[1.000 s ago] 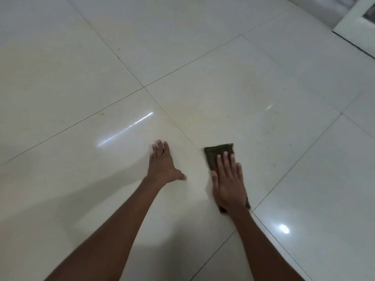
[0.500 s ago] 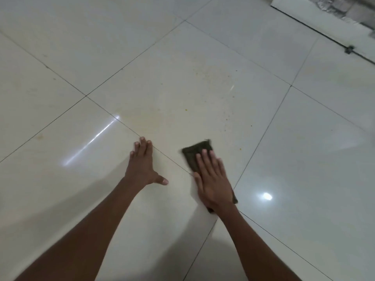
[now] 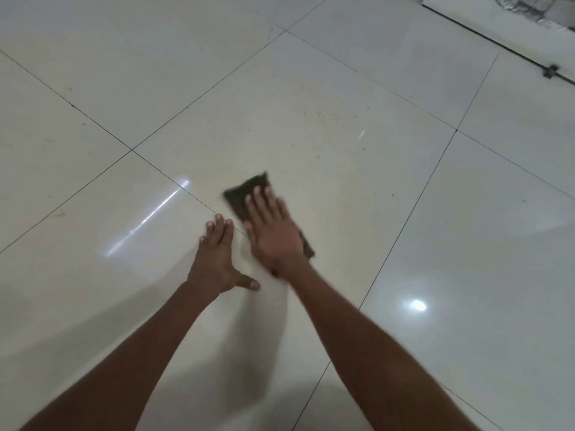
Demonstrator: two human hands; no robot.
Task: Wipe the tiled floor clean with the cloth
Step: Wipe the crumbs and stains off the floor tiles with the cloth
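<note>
**Flat palm on a dark cloth, mid-floor**

The floor (image 3: 357,98) fills the view: large glossy off-white tiles split by thin dark grout lines, with a long streak of glare at left and a round bright spot at near right. Fine brownish specks and a faint yellowish film lie on the central tile, far of the hands. At the far right corner a pale raised edge (image 3: 497,35) runs along the tiles with a dark line and a small dark fitting on it; what lies beyond is cut off and too blurred to make out.

The right hand (image 3: 273,231) lies flat, fingers straight and together, pressing the cloth (image 3: 249,188) onto the central tile. The cloth is a dark olive-brown folded rectangle; its far end shows past the fingertips, its near right edge past the wrist, the rest hidden under the palm. Hand and cloth are smeared.

Just left, the left hand (image 3: 217,256) rests flat on the floor, fingers straight, thumb spread right, holding nothing.
</note>
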